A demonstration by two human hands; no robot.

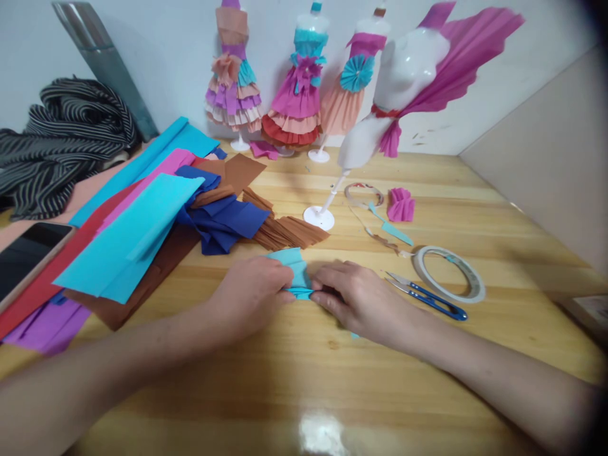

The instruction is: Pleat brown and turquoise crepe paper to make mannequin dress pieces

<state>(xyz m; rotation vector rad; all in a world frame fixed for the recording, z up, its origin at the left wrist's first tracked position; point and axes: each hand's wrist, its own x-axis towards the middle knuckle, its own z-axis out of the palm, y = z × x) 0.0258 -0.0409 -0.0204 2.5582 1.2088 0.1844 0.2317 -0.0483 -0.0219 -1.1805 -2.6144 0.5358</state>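
Note:
A small piece of light blue crepe paper (pixel 293 263) lies folded into pleats on the wooden table (pixel 332 380). My left hand (pixel 251 294) pinches its left end with closed fingers. My right hand (pixel 361 299) pinches the right end of the same pleated edge, fingers pressed together. Both hands rest on the table near its middle, almost touching each other.
Sheets of coloured crepe paper (pixel 133 234) are piled at the left beside a phone (pixel 26 253). Blue-handled snips (pixel 427 294) and a tape roll (pixel 449 273) lie to the right. A white mannequin (pixel 394 95) with magenta paper stands behind, and three dressed mannequins (pixel 294 88) line the wall.

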